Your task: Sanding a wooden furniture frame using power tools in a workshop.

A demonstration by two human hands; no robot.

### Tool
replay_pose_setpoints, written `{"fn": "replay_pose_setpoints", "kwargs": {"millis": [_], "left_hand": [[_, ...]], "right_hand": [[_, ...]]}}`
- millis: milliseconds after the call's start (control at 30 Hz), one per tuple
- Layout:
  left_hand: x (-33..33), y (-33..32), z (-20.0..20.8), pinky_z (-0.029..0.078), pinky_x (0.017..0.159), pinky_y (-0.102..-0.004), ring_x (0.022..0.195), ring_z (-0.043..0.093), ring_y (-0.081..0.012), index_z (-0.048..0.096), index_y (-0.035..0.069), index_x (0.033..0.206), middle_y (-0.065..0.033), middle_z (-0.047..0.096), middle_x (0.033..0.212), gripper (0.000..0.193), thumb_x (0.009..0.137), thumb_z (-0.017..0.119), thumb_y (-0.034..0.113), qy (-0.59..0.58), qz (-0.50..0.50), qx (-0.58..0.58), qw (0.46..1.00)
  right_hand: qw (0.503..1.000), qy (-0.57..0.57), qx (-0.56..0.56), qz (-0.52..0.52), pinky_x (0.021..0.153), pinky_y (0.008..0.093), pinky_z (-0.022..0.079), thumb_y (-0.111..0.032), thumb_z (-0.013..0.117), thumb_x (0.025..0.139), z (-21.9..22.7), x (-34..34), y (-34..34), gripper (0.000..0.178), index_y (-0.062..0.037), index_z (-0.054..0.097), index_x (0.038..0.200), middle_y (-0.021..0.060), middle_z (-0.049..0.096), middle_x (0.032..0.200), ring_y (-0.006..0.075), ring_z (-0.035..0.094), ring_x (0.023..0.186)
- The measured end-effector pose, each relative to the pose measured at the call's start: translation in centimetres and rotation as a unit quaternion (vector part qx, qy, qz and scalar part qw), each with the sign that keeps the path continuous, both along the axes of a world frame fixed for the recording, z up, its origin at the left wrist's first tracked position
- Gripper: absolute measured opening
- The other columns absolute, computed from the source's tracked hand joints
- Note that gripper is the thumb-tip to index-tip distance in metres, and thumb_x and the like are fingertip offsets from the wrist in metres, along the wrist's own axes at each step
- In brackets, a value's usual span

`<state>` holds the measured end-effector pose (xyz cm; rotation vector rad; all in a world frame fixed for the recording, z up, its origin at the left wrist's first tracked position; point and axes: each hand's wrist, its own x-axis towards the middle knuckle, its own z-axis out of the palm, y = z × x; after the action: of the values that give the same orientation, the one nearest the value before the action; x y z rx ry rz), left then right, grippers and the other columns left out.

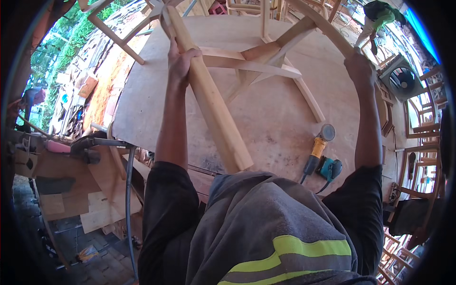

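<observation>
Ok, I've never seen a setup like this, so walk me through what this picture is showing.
There is no machine here: a person works with two bare hands. The single picture comes from a wide fisheye camera worn on the head, looking down, which is why straight edges bend. The grey clothing with yellow-green stripes at the bottom is the wearer's own.

The left hand grips a thick pale wooden beam; the right hand grips a curved wooden rail. Both seem to belong to one angular wooden frame over a broad table.

On the table's near right lie a yellow power tool with a round head and a teal power tool. Another person is bent over in the background.
</observation>
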<state>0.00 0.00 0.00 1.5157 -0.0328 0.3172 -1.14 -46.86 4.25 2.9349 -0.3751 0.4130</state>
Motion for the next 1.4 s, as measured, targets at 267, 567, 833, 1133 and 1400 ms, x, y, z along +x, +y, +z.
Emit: {"fn": "replay_pose_setpoints", "kwargs": {"millis": [267, 567, 833, 1133, 1400], "left_hand": [[7.7, 9.1, 0.9, 0.046, 0.086, -0.0273, 0.101, 0.056, -0.0175, 0.038, 0.002, 0.138, -0.0086, 0.056, 0.114, 0.072, 0.071, 0.064, 0.001, -0.015, -0.193, 0.054, 0.98], [10.9, 16.5, 0.1, 0.038, 0.098, -0.0258, 0.117, 0.051, -0.019, 0.028, -0.004, 0.146, -0.0141, 0.049, 0.132, 0.084, 0.075, 0.066, 0.021, 0.021, -0.224, 0.095, 0.97], [3.4, 15.6, 3.0, 0.048, 0.083, -0.0314, 0.098, 0.058, -0.0192, 0.038, -0.003, 0.138, -0.0099, 0.059, 0.11, 0.076, 0.074, 0.072, 0.023, 0.061, -0.209, 0.224, 0.95], [1.5, 13.9, 4.7, 0.04, 0.104, -0.0414, 0.123, 0.049, -0.0408, 0.012, -0.002, 0.148, -0.0333, 0.044, 0.133, 0.096, 0.072, 0.069, 0.016, 0.087, -0.124, 0.557, 0.817], [-0.9, 13.9, 4.2, 0.038, 0.106, -0.0402, 0.125, 0.046, -0.0422, 0.007, -0.001, 0.149, -0.0341, 0.036, 0.139, 0.096, 0.074, 0.064, 0.014, 0.08, -0.081, 0.575, 0.81]], "right_hand": [[0.997, 0.001, -0.074, 0.012, 0.07, 0.0431, 0.057, -0.022, 0.059, 0.086, -1.0, -7.2, 7.9, 0.036, 0.0005, 0.049, 0.113, 0.0197, 0.067, 0.088, 0.034, 0.069, 0.078], [0.993, 0.086, -0.017, -0.072, 0.077, 0.0438, 0.055, -0.027, 0.051, 0.095, 0.8, -16.5, 19.5, 0.044, 0.0016, 0.041, 0.127, 0.0252, 0.061, 0.109, 0.0359, 0.066, 0.09], [0.985, 0.076, 0.142, -0.058, 0.094, 0.0527, 0.047, -0.032, 0.047, 0.098, 0.0, -17.5, 16.8, 0.059, -0.009, 0.024, 0.148, 0.0305, 0.048, 0.132, 0.0413, 0.057, 0.113], [0.933, 0.109, 0.341, 0.033, 0.09, 0.0498, 0.044, -0.033, 0.058, 0.088, 1.9, -12.1, 14.0, 0.066, -0.001, 0.031, 0.139, 0.0341, 0.056, 0.116, 0.0455, 0.058, 0.107], [0.974, 0.118, 0.178, 0.077, 0.09, 0.0509, 0.044, -0.037, 0.05, 0.092, 2.0, -2.5, 14.3, 0.056, 0.0085, 0.039, 0.122, 0.0352, 0.06, 0.105, 0.0479, 0.058, 0.104]]}}
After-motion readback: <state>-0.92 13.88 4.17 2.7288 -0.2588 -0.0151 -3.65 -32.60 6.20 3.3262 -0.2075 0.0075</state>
